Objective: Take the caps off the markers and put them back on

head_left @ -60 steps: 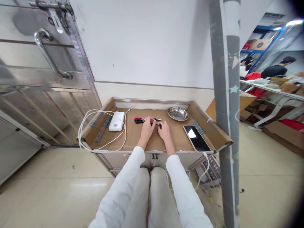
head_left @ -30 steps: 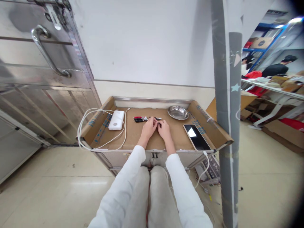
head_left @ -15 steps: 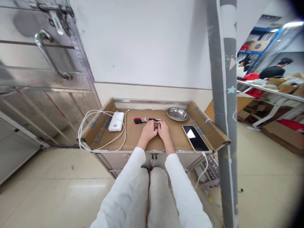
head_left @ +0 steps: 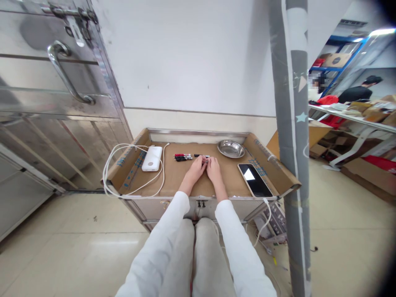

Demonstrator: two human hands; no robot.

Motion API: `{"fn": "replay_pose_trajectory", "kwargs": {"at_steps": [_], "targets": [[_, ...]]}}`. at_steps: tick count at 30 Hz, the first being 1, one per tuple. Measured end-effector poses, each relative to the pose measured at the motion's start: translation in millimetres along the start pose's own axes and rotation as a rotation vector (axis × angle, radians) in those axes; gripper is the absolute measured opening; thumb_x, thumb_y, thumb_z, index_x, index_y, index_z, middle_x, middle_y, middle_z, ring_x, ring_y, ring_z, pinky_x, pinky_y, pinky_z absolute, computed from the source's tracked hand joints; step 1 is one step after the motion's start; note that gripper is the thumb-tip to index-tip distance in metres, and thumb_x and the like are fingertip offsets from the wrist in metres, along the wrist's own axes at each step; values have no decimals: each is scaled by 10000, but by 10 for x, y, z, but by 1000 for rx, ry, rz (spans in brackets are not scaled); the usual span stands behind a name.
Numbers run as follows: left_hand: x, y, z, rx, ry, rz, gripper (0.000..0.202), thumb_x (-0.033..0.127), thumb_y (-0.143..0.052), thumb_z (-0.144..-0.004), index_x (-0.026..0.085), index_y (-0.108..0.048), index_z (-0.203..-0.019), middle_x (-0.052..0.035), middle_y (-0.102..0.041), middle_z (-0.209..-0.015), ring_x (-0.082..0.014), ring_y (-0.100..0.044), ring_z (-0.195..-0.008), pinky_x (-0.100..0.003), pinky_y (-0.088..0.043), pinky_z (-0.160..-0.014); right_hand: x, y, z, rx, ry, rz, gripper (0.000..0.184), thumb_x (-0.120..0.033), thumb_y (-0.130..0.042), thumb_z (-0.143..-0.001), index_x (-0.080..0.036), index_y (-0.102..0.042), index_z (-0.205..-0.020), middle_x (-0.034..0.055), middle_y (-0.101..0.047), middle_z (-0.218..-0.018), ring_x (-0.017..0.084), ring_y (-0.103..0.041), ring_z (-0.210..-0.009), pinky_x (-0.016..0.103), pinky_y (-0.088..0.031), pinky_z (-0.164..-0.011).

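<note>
My left hand [head_left: 195, 169] and my right hand [head_left: 213, 169] rest side by side on the cardboard-lined tabletop [head_left: 182, 181]. Their fingertips meet in a pinch around a small dark pen-like object [head_left: 204, 162], too small to name. Just beyond them lies a black pen [head_left: 201, 156]. To its left lie red and black pens [head_left: 183, 156] close together.
A white power bank [head_left: 152, 158] with a looped white cable [head_left: 109, 173] sits at the left. A steel dish [head_left: 230, 148] stands at the back right, a phone [head_left: 255, 180] at the right. A grey padded pillar [head_left: 292, 136] rises beside the table. People work at shelves far right.
Both hands drew back from the pens toward me, then moved slightly forward again, staying pinched together on the small object. The black pen behind them is now uncovered.
</note>
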State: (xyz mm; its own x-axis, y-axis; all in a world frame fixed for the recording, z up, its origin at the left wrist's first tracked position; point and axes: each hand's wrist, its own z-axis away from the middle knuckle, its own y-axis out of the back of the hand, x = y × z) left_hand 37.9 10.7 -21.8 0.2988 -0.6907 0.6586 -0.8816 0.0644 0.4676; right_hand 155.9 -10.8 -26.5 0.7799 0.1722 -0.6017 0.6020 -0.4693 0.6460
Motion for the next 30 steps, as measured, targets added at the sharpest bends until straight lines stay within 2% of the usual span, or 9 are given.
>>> {"fn": "replay_pose_trajectory", "kwargs": {"at_steps": [6,10,14,18,21,24,30], "targets": [[109,51,21,10,2,0,79,158,-493,-870,192,-492,-941,-72,-613,-947,-171,-607,-913,-348,-495,-861,11,44,0,16,-112,-251,276,-329,-249,-924,-212,-497,-887,68,-623,-879,181,-580,-825,284,-423,-751],[139,65,32,55,92,-46,115,228,-539,-871,196,-490,-969,-75,-614,-987,-180,-614,-932,-348,-499,-848,23,45,-22,104,-189,-356,268,-354,-243,-906,-217,-469,-866,72,-618,-891,178,-572,-852,293,-418,-782],[121,75,16,205,79,-74,142,259,-569,-865,189,-494,-962,-59,-605,-952,-171,-610,-921,-331,-501,-839,15,36,-35,139,-227,-391,268,-391,-254,-893,-222,-456,-837,66,-614,-868,184,-562,-822,297,-411,-768],[108,89,0,365,47,-65,193,287,-577,-860,175,-502,-999,-65,-585,-973,-144,-606,-849,-285,-524,-762,3,28,-37,45,-243,-355,273,-403,-264,-890,-235,-468,-818,38,-632,-797,191,-575,-780,296,-401,-757],[122,99,1,332,10,-54,233,296,-546,-878,169,-504,-1069,-70,-586,-1005,-122,-607,-812,-264,-528,-758,7,26,-37,-34,-260,-362,254,-395,-283,-895,-248,-480,-828,0,-638,-692,186,-595,-734,287,-404,-755],[153,109,6,279,-32,-95,260,305,-505,-901,164,-512,-1120,-68,-585,-992,-120,-603,-813,-263,-520,-785,13,28,-36,-70,-240,-370,226,-374,-318,-895,-253,-500,-839,-17,-652,-670,175,-613,-728,279,-406,-761],[231,138,15,295,-39,-167,300,278,-388,-951,183,-485,-1218,-74,-563,-1004,-141,-580,-911,-289,-476,-873,28,20,-36,-88,-241,-370,274,-413,-329,-898,-252,-544,-848,-19,-670,-684,172,-625,-742,279,-415,-761]]}}
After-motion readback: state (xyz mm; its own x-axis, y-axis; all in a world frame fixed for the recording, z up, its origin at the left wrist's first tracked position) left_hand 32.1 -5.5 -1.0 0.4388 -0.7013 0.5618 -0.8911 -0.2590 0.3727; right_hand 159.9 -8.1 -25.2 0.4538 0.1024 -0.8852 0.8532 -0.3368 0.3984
